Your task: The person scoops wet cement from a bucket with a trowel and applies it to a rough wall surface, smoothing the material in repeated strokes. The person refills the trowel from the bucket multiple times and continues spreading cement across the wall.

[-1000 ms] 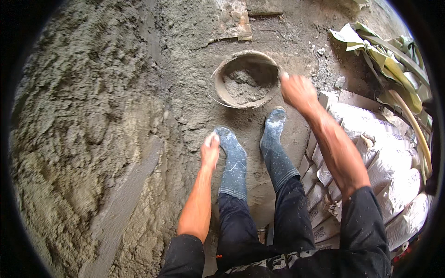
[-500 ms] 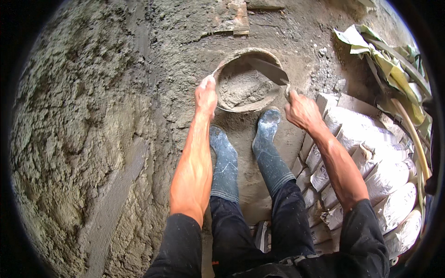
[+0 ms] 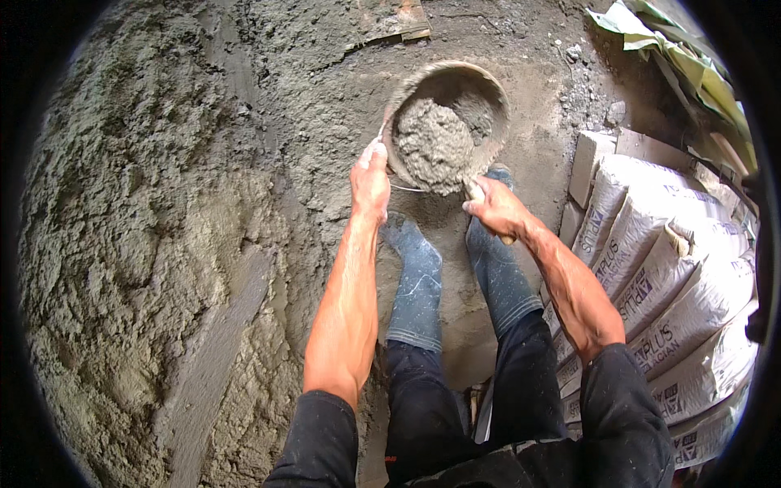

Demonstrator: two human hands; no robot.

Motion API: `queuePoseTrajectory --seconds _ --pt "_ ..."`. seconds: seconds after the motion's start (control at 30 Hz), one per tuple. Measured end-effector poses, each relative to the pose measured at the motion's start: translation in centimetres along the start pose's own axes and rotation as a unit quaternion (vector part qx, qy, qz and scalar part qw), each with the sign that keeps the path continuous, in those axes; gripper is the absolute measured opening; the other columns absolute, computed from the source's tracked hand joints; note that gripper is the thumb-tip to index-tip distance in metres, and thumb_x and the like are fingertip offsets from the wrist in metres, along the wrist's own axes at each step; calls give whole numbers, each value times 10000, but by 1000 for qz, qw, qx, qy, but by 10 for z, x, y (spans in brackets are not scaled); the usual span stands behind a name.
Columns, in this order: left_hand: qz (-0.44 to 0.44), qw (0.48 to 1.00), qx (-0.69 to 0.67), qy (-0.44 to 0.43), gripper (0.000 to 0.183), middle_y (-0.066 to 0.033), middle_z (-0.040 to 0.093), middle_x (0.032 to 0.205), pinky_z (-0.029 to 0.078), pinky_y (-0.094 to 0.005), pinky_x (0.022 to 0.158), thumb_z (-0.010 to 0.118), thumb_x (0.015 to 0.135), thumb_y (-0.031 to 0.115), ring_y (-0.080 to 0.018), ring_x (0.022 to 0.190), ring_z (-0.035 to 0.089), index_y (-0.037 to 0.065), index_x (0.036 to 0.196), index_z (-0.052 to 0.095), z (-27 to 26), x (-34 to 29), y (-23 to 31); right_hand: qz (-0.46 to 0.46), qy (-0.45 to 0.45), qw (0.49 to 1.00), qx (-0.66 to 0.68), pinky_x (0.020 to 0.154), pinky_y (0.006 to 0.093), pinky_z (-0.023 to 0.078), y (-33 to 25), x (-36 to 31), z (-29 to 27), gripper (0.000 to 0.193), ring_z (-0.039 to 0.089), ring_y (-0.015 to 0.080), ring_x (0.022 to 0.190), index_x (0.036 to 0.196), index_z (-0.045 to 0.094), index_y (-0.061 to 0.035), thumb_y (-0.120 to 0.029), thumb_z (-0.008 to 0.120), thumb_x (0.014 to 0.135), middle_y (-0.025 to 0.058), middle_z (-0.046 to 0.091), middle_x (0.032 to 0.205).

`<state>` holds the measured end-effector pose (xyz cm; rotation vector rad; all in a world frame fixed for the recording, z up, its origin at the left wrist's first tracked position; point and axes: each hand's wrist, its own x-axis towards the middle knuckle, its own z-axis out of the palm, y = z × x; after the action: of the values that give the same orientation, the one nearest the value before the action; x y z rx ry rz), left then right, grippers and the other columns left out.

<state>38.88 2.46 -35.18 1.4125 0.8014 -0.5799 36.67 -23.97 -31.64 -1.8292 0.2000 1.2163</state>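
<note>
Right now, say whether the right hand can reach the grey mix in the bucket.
Likely yes: the right hand, gripping a tool handle, is at the near side of the bucket, and nothing covers the grey mix.

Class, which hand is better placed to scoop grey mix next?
Probably the right hand: it grips a tool handle beside the heaped grey mix, while the left hand holds the bucket at its left side.

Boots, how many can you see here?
2: the left boot, below and right of the left hand, and the right boot, partly hidden by the right hand. No others show.
</note>
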Motion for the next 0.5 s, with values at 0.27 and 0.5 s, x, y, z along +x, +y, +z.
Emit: queuePoseTrajectory --seconds 0.27,0.5 --pt "-21 978 183 95 417 -86 653 1362 450 -354 1077 571 1046 235 -203 1263 586 23 1405 583 -91 -89 -67 92 22 995 21 898 435 526 -31 -13 -2 538 662 320 974 1348 582 -25 -240 709 872 195 698 1081" --pt "-252 929 249 111 529 -128 644 1415 436 -350 1109 599 1044 352 -220 1309 586 7 1443 571 -174 -352 -127 -80 208 975 -1 840 449 555 -100 -131 55 520 700 401 926 1303 563 36 -211 687 862 249 684 1031"
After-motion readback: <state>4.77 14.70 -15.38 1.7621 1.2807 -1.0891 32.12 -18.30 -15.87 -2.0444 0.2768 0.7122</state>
